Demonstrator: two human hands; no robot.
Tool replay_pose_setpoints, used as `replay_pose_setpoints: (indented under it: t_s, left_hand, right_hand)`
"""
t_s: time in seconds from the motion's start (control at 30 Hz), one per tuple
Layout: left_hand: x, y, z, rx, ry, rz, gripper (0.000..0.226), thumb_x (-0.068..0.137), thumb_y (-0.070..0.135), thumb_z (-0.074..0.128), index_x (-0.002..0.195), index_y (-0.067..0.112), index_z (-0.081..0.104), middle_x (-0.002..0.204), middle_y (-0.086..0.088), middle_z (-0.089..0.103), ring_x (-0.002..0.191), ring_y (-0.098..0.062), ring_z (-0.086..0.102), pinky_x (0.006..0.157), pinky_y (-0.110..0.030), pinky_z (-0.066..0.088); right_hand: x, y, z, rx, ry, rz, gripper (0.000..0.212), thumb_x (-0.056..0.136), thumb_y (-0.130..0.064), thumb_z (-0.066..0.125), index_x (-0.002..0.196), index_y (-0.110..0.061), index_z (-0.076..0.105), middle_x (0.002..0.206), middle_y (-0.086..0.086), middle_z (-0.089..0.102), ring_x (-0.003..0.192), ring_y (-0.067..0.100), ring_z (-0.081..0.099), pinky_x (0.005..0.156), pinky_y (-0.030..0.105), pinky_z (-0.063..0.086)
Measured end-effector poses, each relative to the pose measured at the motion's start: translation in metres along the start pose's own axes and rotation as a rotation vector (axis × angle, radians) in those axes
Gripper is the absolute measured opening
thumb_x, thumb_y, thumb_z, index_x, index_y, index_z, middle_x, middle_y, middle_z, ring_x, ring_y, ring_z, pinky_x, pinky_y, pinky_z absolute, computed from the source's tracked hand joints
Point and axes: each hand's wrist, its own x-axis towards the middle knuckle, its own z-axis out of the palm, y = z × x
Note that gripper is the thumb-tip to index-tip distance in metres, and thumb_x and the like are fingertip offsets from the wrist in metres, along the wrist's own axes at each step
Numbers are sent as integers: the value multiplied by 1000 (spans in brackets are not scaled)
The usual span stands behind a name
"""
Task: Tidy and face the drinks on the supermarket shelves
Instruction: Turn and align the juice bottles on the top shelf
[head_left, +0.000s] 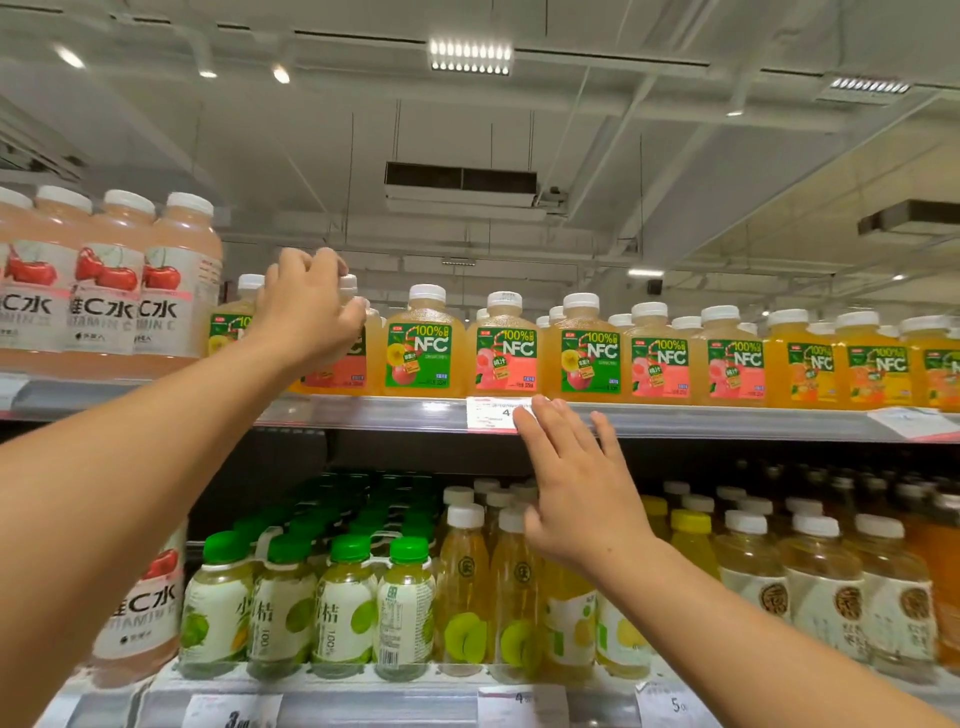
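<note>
Landmark: the white price tag (491, 414) on the front edge of the upper shelf (727, 422); every place below is told from it.
Left hand: the left hand (306, 306) is up and to the left of the tag, fingers curled over the top of a juice bottle (345, 358) with a pink label, thumb against its side; the hand hides the bottle's upper half.
Right hand: the right hand (574, 483) is just below and right of the tag, fingers straight and spread, holding nothing; its fingertips reach the tag's right edge, though whether they touch it I cannot tell.
Juice row: square juice bottles (587, 358) with white caps and green or pink labels stand upright along the shelf directly above the tag, labels facing out.
Orange bottles: far right of the tag, on the same shelf, stand orange drinks (810, 364).
Cherry bottles: far left of the tag, taller pink bottles (109, 291) with cherry labels.
Lower shelf: below the tag, green-capped bottles (348, 603) to the left and white-capped yellow bottles (465, 587) beside them.
</note>
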Motion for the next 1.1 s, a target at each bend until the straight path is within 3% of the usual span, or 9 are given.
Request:
replay_pose_setpoints:
  t_s: [0.13, 0.27, 0.37, 0.6, 0.73, 0.83, 0.97, 1.03, 1.1]
  left_hand:
    - [-16, -1, -10, -209, 3, -36, 29, 96, 30, 56, 119, 17, 45, 113, -18, 57, 93, -31, 51, 78, -42, 46]
    - [-34, 3, -20, -286, 133, 32, 28, 94, 23, 60, 119, 14, 49, 118, -15, 58, 94, -20, 44, 78, -35, 37]
    - [-46, 16, -32, -324, 200, 95, 30, 94, 23, 59, 121, 12, 50, 117, -14, 59, 94, -19, 46, 78, -35, 39]
    - [-87, 64, -49, -396, 74, 146, 28, 94, 26, 60, 119, 16, 52, 104, -4, 57, 90, -24, 56, 71, -36, 46]
    - [-108, 94, -40, -442, 28, 108, 29, 93, 26, 62, 119, 17, 54, 104, -6, 61, 94, -28, 60, 78, -46, 54]
    - [-120, 115, -30, -454, 10, 78, 26, 93, 28, 62, 117, 22, 54, 103, 1, 59, 92, -22, 60, 71, -39, 55]
    - [-134, 138, -18, -460, -50, 0, 27, 94, 29, 61, 119, 23, 53, 105, 3, 55, 91, -18, 60, 63, -30, 53]
    - [-140, 145, -15, -464, -78, -26, 27, 94, 30, 60, 119, 24, 52, 106, 4, 55, 92, -18, 60, 66, -34, 56]
    - [-145, 149, -12, -465, -100, -54, 25, 94, 31, 59, 118, 27, 50, 108, 4, 55, 94, -18, 61, 71, -39, 58]
  right_hand:
    - [1, -1, -9, 34, -64, 7, 92, 80, -35, 54, 154, -27, 0, 164, -1, -4, 150, 18, -10, 118, 45, -12]
    - [1, 1, -24, 79, -175, -19, 95, 81, -33, 56, 155, -25, -4, 163, 1, -10, 149, 19, -13, 120, 44, -10]
    - [-6, 12, -35, 93, -219, -41, 96, 83, -29, 58, 155, -25, -5, 163, 1, -11, 149, 18, -12, 119, 37, -9]
    - [-42, 81, -53, -23, -260, 59, 88, 87, -31, 53, 155, -29, -2, 164, -3, -3, 150, 23, -3, 120, 43, 0]
    - [-64, 131, -56, -41, -259, 118, 88, 87, -27, 53, 155, -32, -4, 164, -7, -5, 150, 18, -5, 120, 44, 1]
    - [-69, 140, -49, 3, -221, 77, 88, 87, -29, 53, 156, -29, -1, 164, -7, -3, 150, 16, -4, 120, 42, 4]
    - [-64, 139, -48, 15, -104, 60, 74, 84, -36, 51, 152, -25, 23, 159, -3, 24, 146, 19, 20, 115, 42, 16]
    - [-49, 140, -56, 84, -27, 64, 58, 83, -37, 50, 139, -22, 46, 140, -1, 51, 129, 23, 44, 105, 42, 29]
    - [-25, 140, -69, 291, 36, 77, 45, 84, -33, 52, 127, -19, 57, 125, 0, 61, 114, 22, 55, 96, 41, 40]
